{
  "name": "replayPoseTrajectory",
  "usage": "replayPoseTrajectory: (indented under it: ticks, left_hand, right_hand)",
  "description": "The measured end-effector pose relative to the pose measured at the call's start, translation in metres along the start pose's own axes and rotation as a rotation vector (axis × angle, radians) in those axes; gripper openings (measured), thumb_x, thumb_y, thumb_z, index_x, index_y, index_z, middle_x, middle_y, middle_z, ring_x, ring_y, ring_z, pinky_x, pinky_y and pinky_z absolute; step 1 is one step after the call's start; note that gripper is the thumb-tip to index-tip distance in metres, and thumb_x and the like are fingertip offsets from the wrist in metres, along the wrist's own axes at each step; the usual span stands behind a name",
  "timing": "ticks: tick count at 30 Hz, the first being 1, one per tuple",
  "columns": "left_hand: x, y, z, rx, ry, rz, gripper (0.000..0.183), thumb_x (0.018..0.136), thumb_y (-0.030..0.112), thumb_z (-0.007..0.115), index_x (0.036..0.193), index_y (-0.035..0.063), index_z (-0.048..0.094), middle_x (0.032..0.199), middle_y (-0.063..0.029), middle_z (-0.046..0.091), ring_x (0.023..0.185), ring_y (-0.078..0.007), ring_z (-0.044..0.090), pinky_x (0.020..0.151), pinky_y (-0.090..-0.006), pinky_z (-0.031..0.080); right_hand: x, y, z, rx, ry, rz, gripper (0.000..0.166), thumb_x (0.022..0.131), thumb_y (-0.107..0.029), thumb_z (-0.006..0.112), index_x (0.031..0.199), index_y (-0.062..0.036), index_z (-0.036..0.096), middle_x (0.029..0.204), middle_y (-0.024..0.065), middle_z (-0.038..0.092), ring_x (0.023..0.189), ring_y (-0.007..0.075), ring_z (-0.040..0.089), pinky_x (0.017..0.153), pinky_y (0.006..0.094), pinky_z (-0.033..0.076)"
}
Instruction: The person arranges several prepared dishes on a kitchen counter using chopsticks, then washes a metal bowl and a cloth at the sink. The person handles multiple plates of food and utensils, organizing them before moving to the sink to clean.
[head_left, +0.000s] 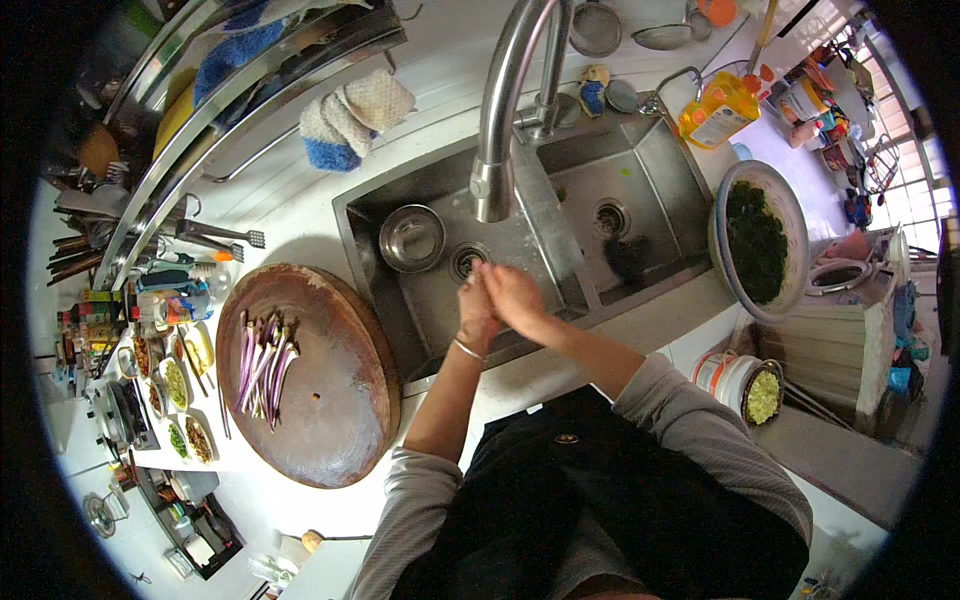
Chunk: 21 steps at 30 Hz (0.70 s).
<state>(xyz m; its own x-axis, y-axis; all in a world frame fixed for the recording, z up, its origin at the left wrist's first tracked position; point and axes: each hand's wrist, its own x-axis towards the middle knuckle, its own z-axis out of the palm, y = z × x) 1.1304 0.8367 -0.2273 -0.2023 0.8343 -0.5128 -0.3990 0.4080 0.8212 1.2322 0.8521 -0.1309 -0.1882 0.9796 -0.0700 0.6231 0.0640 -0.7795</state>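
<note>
My left hand, with a silver bangle at its wrist, is pressed against my right hand. Both are over the left basin of a stainless-steel double sink, near its drain. The fingers overlap and blur, so I cannot tell whether anything is between them. A small metal bowl sits in that basin, left of the drain. Above the hands hangs the pull-down spout of a steel faucet; no water stream is visible from it. Left of the sink, a thick round wooden chopping board bears a bunch of purple-white stalks.
A large bowl of dark leafy greens stands at the sink's right edge, beside a yellow detergent bottle. Small dishes of chopped ingredients line the left counter. A towel hangs behind the sink. Lower right is a container of chopped pale-green vegetable.
</note>
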Motion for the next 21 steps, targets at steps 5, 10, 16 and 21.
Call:
replayPoseTrajectory:
  ticks: [5,10,16,21]
  left_hand:
    - [-0.009,0.019,0.017,-0.321,0.008,-0.209,0.045,0.100,0.047,0.046,0.096,0.0039,0.060,0.091,-0.0054,0.061,0.079,-0.0173,0.057,0.067,-0.0368,0.048]
    - [-0.029,0.029,0.030,-0.121,-0.132,0.054,0.036,0.098,0.034,0.051,0.109,0.0005,0.059,0.098,-0.0100,0.064,0.087,-0.0208,0.063,0.076,-0.0349,0.052]
    - [-0.026,0.039,-0.004,-0.520,0.047,-0.225,0.030,0.101,0.026,0.045,0.111,0.0003,0.057,0.105,-0.0125,0.065,0.095,-0.0267,0.066,0.082,-0.0391,0.055]
    - [-0.034,0.023,-0.023,-0.461,0.159,-0.264,0.031,0.101,0.030,0.046,0.106,0.0009,0.056,0.109,-0.0136,0.064,0.098,-0.0266,0.066,0.083,-0.0392,0.055]
  right_hand:
    - [0.004,0.023,0.023,-0.023,0.114,-0.045,0.039,0.099,-0.031,0.048,0.079,-0.0005,0.061,0.078,0.0246,0.062,0.074,0.0444,0.061,0.065,0.0502,0.048]
    - [0.032,0.063,-0.001,-0.150,0.053,-0.058,0.031,0.100,-0.029,0.047,0.094,-0.0017,0.059,0.096,0.0214,0.063,0.087,0.0407,0.060,0.074,0.0477,0.048]
    - [-0.009,0.068,-0.052,-0.175,0.133,-0.374,0.040,0.088,-0.011,0.065,0.125,-0.0004,0.051,0.135,0.0189,0.048,0.125,0.0371,0.045,0.100,0.0433,0.041]
    - [0.005,0.088,-0.069,-0.388,0.225,-0.173,0.074,0.085,-0.009,0.068,0.147,0.0001,0.028,0.153,0.0204,0.028,0.142,0.0364,0.026,0.116,0.0434,0.024]
